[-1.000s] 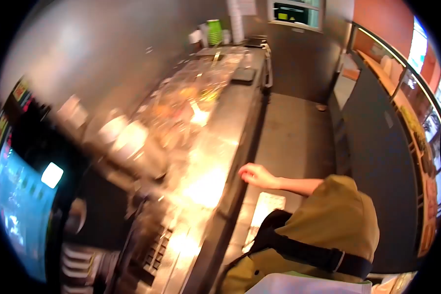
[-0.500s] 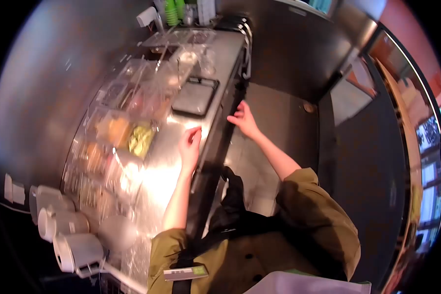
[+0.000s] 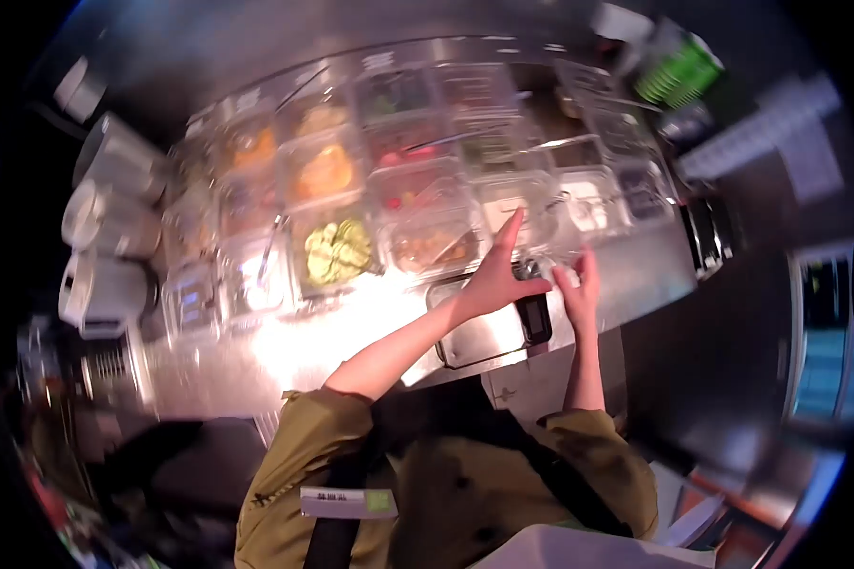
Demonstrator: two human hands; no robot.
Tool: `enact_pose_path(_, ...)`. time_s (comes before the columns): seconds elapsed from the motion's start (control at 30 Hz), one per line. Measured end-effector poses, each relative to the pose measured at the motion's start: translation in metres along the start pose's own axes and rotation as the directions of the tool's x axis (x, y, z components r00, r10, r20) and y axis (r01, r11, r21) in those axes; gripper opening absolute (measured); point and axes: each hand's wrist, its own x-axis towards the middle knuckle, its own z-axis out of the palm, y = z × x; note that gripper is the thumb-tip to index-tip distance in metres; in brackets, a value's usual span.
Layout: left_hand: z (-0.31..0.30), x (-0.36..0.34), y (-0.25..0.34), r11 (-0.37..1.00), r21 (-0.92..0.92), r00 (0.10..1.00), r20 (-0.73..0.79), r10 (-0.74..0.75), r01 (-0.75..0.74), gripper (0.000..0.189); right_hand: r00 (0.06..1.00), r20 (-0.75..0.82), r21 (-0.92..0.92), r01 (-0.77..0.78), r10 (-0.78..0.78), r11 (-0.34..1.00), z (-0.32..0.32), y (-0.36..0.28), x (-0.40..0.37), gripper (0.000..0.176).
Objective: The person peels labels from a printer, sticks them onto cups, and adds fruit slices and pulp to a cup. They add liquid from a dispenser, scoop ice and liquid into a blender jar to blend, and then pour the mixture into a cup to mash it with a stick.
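My left hand [image 3: 493,283] reaches over a flat kitchen scale [image 3: 479,337] with a black rim and a dark display [image 3: 535,318]. Its index finger points up and away and its thumb is spread toward the right. Just right of the scale, my right hand [image 3: 579,294] is raised with thumb and fingers apart, close to the left thumb. Beyond the fingertips sit clear tubs, one with pale contents [image 3: 510,211] and one with white contents [image 3: 586,204]. Something small and shiny overlaps the gap between my hands; I cannot tell what it is.
Rows of clear tubs cover the steel counter [image 3: 199,370], among them sliced green pieces [image 3: 337,251] and orange pieces [image 3: 323,173]. White pitchers [image 3: 104,289] line the left end. Green stacked cups [image 3: 678,74] stand at the back right.
My view has turned left to face the counter. Both hands, earlier apart near the counter's edge, are now close together by the scale, and the left hand's fingers have spread.
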Motion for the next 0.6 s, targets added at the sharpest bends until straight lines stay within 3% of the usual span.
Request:
enact_pose_path(0.03,-0.008,0.005,0.007,0.999,-0.022,0.989,-0.143,-0.038,0.035,0.102,0.957,0.078,0.031,0.277,-0.279,0.960,0.021,-0.012,0.011,0.059)
enact_pose_path(0.07,-0.016,0.010,0.009,0.997,-0.044,0.959,-0.276,-0.067,0.057,0.108,0.938,0.231,0.035,0.258,-0.259,0.966,0.030,-0.054,0.018,0.062)
enact_pose_path(0.1,-0.028,0.014,-0.005,0.998,0.005,0.889,-0.454,-0.060,0.070,0.107,0.864,0.399,-0.010,0.339,-0.307,0.941,0.042,-0.074,0.032,0.070)
enact_pose_path(0.17,-0.071,0.000,0.009,0.936,-0.333,0.765,-0.571,-0.298,0.116,0.105,0.662,0.620,-0.088,0.593,-0.422,0.801,0.072,-0.109,0.056,0.057)
enact_pose_path(0.2,-0.095,-0.013,0.021,0.916,-0.392,0.707,-0.623,-0.334,0.088,0.102,0.527,0.611,0.082,0.701,-0.591,0.709,0.091,-0.125,0.071,0.047)
enact_pose_path(0.23,-0.121,-0.025,0.032,0.906,-0.376,0.594,-0.690,-0.413,0.193,0.097,0.383,0.559,0.243,0.773,-0.735,0.586,0.115,-0.140,0.087,0.037)
enact_pose_path(0.27,-0.151,-0.056,0.005,0.924,-0.334,0.536,-0.753,-0.382,0.189,0.085,0.331,0.562,0.305,0.769,-0.758,0.562,0.157,-0.143,0.112,0.030)
enact_pose_path(0.3,-0.169,-0.069,0.012,0.858,-0.505,0.412,-0.765,-0.495,0.094,0.069,0.280,0.570,0.360,0.760,-0.773,0.541,0.204,-0.144,0.137,0.025)
enact_pose_path(0.33,-0.188,-0.099,0.011,0.788,-0.616,0.422,-0.713,-0.559,0.003,0.056,0.324,0.436,0.283,0.836,-0.840,0.470,0.243,-0.155,0.153,0.022)
enact_pose_path(0.37,-0.202,-0.127,0.009,0.737,-0.675,0.365,-0.695,-0.620,-0.035,0.060,0.356,0.479,0.205,0.843,-0.802,0.497,0.294,-0.150,0.168,0.022)
enact_pose_path(0.4,-0.217,-0.152,0.011,0.615,-0.766,0.287,-0.642,-0.711,-0.187,0.065,0.306,0.554,0.123,0.890,-0.774,0.439,0.331,-0.147,0.181,0.022)
enact_pose_path(0.43,-0.226,-0.171,0.014,0.524,-0.789,0.385,-0.614,-0.689,-0.321,0.071,0.260,0.620,0.047,0.930,-0.741,0.365,0.363,-0.149,0.188,0.022)
enact_pose_path(0.47,-0.229,-0.181,0.023,0.469,-0.779,0.323,-0.609,-0.724,-0.417,0.080,0.204,0.692,0.051,0.943,-0.692,0.328,0.383,-0.153,0.191,0.023)
enact_pose_path(0.53,-0.238,-0.217,0.020,0.396,-0.780,0.469,-0.614,-0.634,-0.485,0.095,0.115,0.821,0.044,0.964,-0.559,0.263,0.394,-0.162,0.202,0.025)
enact_pose_path(0.57,-0.241,-0.221,0.021,0.313,-0.798,0.560,-0.589,-0.582,-0.514,0.097,0.079,0.816,0.063,0.972,-0.573,0.224,0.386,-0.167,0.209,0.024)
enact_pose_path(0.6,-0.247,-0.230,0.017,0.409,-0.795,0.515,-0.604,-0.608,-0.448,0.097,0.055,0.808,0.069,0.980,-0.586,0.188,0.375,-0.174,0.219,0.024)
